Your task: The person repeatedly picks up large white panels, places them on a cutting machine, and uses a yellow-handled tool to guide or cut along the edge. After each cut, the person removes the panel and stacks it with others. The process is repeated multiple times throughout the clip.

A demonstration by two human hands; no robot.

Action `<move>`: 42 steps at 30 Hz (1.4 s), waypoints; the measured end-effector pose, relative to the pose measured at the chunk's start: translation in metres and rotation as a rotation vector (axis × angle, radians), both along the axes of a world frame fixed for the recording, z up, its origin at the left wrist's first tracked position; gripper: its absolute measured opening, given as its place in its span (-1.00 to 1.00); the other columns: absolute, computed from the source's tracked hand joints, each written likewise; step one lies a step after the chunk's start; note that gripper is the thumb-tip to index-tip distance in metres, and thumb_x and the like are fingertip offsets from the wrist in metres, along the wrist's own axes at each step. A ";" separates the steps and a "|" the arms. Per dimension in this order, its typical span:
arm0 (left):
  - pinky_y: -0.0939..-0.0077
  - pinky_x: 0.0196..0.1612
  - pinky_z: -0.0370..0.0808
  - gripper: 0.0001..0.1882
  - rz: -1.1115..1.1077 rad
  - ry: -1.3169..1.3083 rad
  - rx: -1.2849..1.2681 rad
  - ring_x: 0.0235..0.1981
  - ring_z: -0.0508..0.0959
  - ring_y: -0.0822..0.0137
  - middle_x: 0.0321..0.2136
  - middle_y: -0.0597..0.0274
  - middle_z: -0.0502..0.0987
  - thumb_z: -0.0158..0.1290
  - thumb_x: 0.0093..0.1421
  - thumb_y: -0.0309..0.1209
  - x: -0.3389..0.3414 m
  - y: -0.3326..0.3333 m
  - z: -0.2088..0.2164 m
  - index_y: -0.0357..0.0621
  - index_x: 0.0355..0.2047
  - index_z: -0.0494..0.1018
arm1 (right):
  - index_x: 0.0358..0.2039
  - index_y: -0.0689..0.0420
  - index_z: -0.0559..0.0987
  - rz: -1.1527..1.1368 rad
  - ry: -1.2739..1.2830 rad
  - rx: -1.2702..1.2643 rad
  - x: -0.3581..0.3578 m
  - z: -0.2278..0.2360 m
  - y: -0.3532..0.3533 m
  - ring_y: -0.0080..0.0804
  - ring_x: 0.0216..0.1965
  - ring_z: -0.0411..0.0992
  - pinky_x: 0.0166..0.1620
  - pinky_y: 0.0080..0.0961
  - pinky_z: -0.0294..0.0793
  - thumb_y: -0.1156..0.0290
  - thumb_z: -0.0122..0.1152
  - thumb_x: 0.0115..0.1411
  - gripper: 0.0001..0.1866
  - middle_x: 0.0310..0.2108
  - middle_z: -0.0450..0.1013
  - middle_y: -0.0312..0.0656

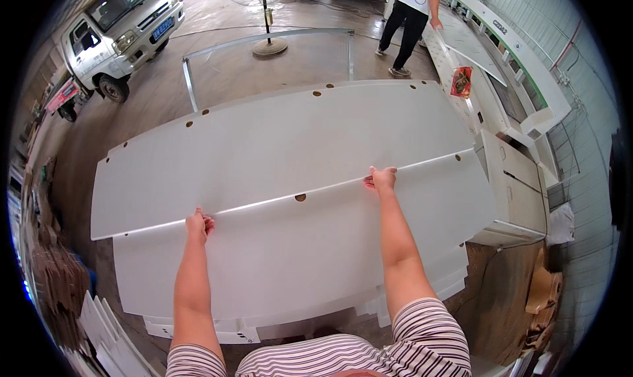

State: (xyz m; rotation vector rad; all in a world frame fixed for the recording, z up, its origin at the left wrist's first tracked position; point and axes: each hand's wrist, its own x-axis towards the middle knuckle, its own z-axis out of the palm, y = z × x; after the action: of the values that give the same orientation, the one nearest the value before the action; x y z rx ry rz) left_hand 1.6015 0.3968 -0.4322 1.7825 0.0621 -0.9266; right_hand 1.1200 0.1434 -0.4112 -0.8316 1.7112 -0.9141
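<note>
A large white board [264, 143] lies across the middle of the view, its near edge showing as a bright straight line. My left hand [200, 225] is closed on that edge, left of the middle. Farther right along the same edge, my right hand [380, 178] grips it too, thumb on top and fingers curled. Under the board, closer to me, a second white sheet [264, 265] reaches toward my body. A brown half-round notch [301, 198] shows just below the edge, between my hands. Both forearms stretch forward over the lower sheet.
Several sheet ends [234, 331] stick out at the stack's near side. A long machine [521, 67] with white cabinets [511, 179] borders the right. Beyond stand a metal frame [270, 35], a fan base [270, 47], a person [412, 14] and a truck [119, 37]. White panels [109, 331] lean at lower left.
</note>
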 end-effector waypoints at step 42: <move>0.19 -0.20 0.42 -0.67 -0.005 0.007 0.292 -0.22 0.52 -0.01 -0.31 -0.02 0.53 -0.07 0.19 -0.11 -0.500 0.686 0.008 -0.09 -0.23 0.40 | -0.32 0.14 0.24 0.963 -0.219 -0.530 0.089 -0.022 0.441 -0.50 -0.66 0.19 -0.59 -0.58 0.22 0.24 -0.11 0.23 -0.78 -0.58 0.21 -0.25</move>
State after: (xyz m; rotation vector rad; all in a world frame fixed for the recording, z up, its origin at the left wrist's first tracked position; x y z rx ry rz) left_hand 1.1017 1.0826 -0.4241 2.0480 0.2069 -0.9656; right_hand 1.2093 0.5840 -0.4328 -1.6322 0.6905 -0.7189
